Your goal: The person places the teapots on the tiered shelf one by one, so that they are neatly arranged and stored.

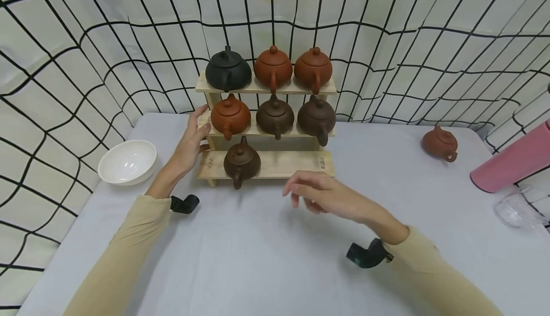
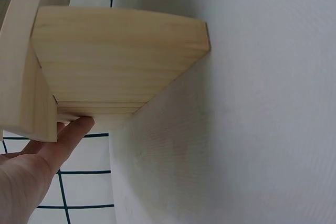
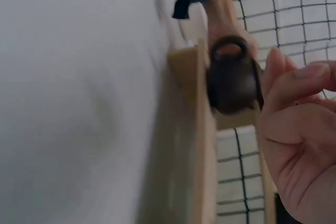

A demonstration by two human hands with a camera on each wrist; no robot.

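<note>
A three-tier wooden rack [image 1: 288, 164] stands on the table, and my left hand [image 1: 187, 142] grips the left end of its middle shelf. In the left wrist view, a fingertip [image 2: 84, 123] touches the rack's wood. One dark brown teapot [image 1: 242, 159] sits on the bottom shelf, left of its middle. On the middle shelf are an orange-brown teapot [image 1: 230, 114] and two dark brown ones [image 1: 275, 115]. The top shelf bears a black teapot [image 1: 228, 70] and two reddish teapots [image 1: 272, 68]. My right hand [image 1: 324, 194], fingers loosely bent and holding nothing, hovers before the bottom shelf.
A white bowl [image 1: 127, 162] stands left of the rack. Far to the right are a reddish-brown teapot [image 1: 439, 143], a pink cylinder [image 1: 511, 158] and a clear glass vessel [image 1: 517, 208]. Black netting [image 1: 378, 32] over white cloth rises behind the table.
</note>
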